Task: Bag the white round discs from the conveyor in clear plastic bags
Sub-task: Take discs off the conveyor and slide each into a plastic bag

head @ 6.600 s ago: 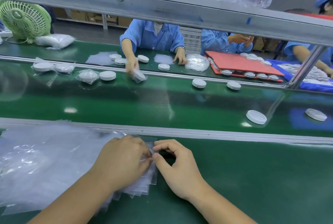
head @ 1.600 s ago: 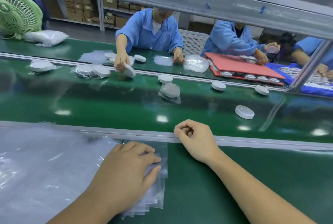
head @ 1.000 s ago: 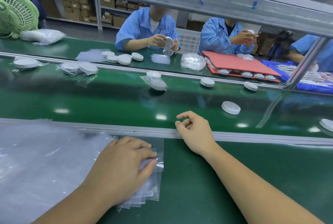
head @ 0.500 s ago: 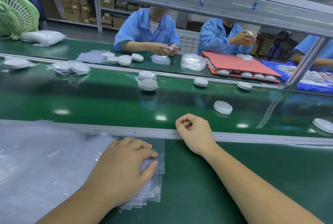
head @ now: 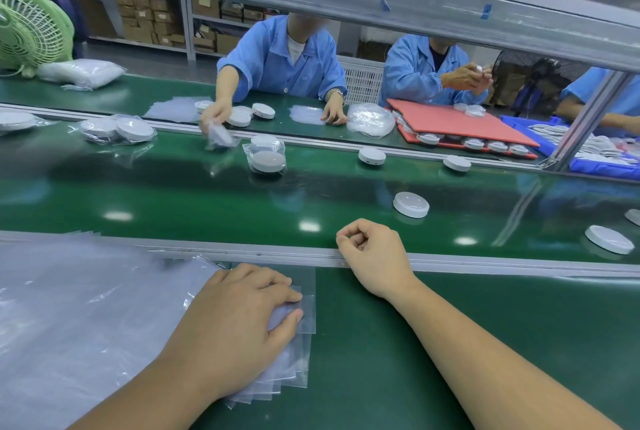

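Your L hand [head: 239,322] lies flat on the clear bag stack [head: 306,308], fingers straight and pressing. Bare green desk [head: 346,377] opens at 3 o'clock of the stack. R hand [head: 375,256] sits on the rail [head: 207,251] in a loose fist, holding nothing, same as 0.5 s ago. The nearest white disc [head: 411,204] has ridden left on the belt [head: 173,201], now at 1 o'clock of R hand, not touching it.
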`<state>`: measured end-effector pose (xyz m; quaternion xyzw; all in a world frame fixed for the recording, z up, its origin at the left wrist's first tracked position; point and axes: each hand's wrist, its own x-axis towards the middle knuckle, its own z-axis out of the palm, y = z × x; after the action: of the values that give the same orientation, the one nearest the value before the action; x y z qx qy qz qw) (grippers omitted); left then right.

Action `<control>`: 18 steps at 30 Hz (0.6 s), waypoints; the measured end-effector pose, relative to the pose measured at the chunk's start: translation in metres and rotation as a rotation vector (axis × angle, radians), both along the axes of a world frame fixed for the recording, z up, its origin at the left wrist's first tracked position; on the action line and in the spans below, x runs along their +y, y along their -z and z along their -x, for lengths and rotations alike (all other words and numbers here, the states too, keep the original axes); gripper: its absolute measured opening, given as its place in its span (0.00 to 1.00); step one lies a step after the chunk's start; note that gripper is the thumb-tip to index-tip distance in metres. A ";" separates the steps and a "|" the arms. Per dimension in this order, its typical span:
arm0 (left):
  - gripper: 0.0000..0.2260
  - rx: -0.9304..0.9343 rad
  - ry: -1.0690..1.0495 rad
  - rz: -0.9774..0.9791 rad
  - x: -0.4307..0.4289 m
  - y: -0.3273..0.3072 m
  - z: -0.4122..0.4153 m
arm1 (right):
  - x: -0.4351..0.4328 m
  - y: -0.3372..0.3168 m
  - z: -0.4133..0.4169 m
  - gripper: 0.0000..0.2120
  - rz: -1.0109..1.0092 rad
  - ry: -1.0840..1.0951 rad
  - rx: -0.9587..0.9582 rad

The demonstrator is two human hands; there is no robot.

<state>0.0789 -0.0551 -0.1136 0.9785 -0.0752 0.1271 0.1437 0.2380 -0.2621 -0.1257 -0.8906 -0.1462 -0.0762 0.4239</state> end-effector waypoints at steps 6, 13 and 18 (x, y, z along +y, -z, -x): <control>0.22 -0.001 -0.006 -0.001 0.000 0.001 -0.001 | 0.001 0.000 0.000 0.06 -0.010 0.001 0.005; 0.23 0.003 -0.003 -0.003 0.001 0.003 -0.002 | -0.001 0.000 0.001 0.06 0.002 0.001 -0.001; 0.23 -0.003 -0.003 0.004 0.000 0.003 -0.002 | 0.000 0.000 0.000 0.05 0.015 0.011 -0.009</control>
<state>0.0808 -0.0547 -0.1164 0.9782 -0.0736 0.1288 0.1452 0.2381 -0.2619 -0.1256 -0.8941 -0.1437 -0.0814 0.4163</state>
